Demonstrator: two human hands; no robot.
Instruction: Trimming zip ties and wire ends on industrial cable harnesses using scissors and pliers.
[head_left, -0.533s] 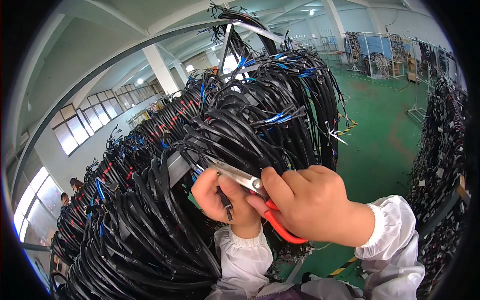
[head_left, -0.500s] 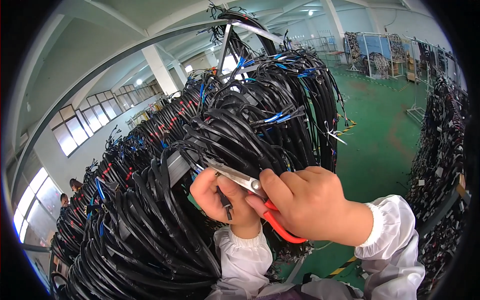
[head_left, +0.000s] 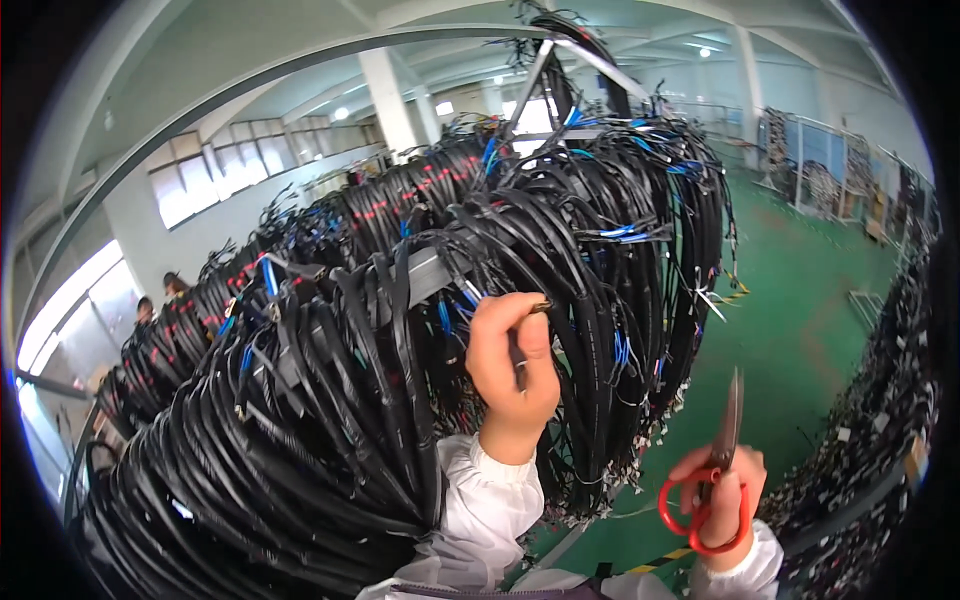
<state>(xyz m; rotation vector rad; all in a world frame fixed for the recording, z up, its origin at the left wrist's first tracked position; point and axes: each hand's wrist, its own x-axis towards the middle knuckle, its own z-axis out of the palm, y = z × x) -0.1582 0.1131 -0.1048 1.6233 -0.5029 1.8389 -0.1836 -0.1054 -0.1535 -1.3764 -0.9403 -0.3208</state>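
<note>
My left hand [head_left: 512, 365] is raised in front of the hanging black cables. Its thumb and forefinger pinch a small dark piece [head_left: 541, 308], too small to name. My right hand [head_left: 722, 505] is low on the right, gripping red-handled scissors [head_left: 733, 425] with the blades pointing up and together. Those scissors are well apart from the cables and from my left hand. Closest to my left hand is a thick bundle of black cables [head_left: 600, 330] draped over a metal bar [head_left: 428, 275], with blue and white wire ends showing.
Long rows of black cable [head_left: 270, 450] fill the left side, red marks [head_left: 400, 195] on the farther ones. At the right another rack of dark cables [head_left: 850, 480] hangs over the green floor [head_left: 790, 300]. Two people [head_left: 160, 295] are far left; more racks [head_left: 830, 165] stand behind.
My right hand has pulled the scissors away from my left hand, down and to the right, and the blades have turned upward. My left hand remains raised, still pinching. The view has shifted.
</note>
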